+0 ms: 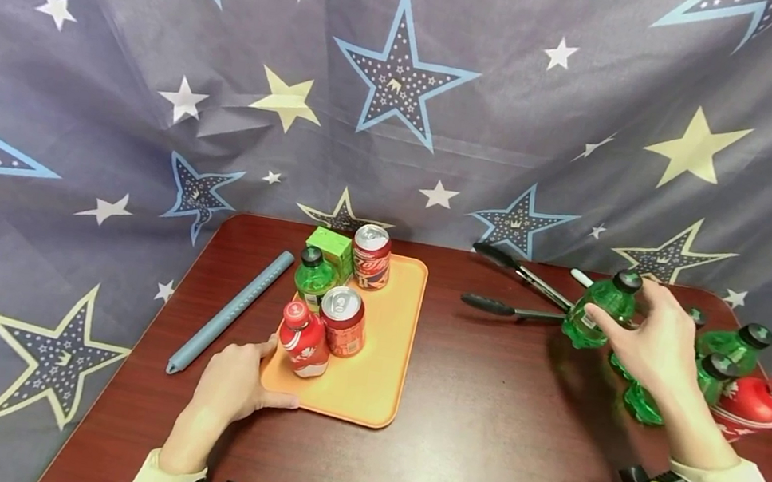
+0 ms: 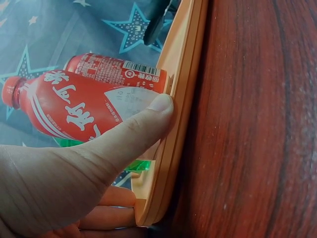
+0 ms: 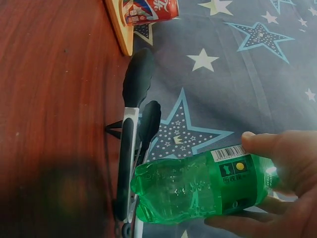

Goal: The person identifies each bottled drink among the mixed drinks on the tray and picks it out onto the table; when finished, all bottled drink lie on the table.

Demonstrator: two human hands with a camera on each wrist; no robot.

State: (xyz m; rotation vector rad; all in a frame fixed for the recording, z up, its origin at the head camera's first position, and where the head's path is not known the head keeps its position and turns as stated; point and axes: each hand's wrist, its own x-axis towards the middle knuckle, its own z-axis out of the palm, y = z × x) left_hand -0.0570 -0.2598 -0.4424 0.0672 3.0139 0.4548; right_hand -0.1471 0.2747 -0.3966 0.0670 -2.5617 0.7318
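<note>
My right hand (image 1: 663, 343) grips a small green plastic bottle (image 1: 598, 309) with a black cap, its base raised off the table in the right wrist view. With thumb and fingers my left hand (image 1: 232, 379) holds the near left corner of an orange tray (image 1: 379, 385). On that tray stand a red cola bottle (image 1: 304, 348), a red soda can (image 1: 344, 332), a second can (image 1: 371, 259), another green bottle (image 1: 317, 273) and a green box (image 1: 335, 244). In the left wrist view the thumb lies on the tray's rim, beside the red bottle.
Black-tipped tongs (image 1: 522, 312) lie open behind the lifted bottle. More green bottles (image 1: 738, 345) and a red bottle (image 1: 760, 403) stand at the right, partly behind my right arm. A blue-grey stick (image 1: 230, 314) lies left of the tray. A star-patterned cloth (image 1: 483, 156) hangs behind the table.
</note>
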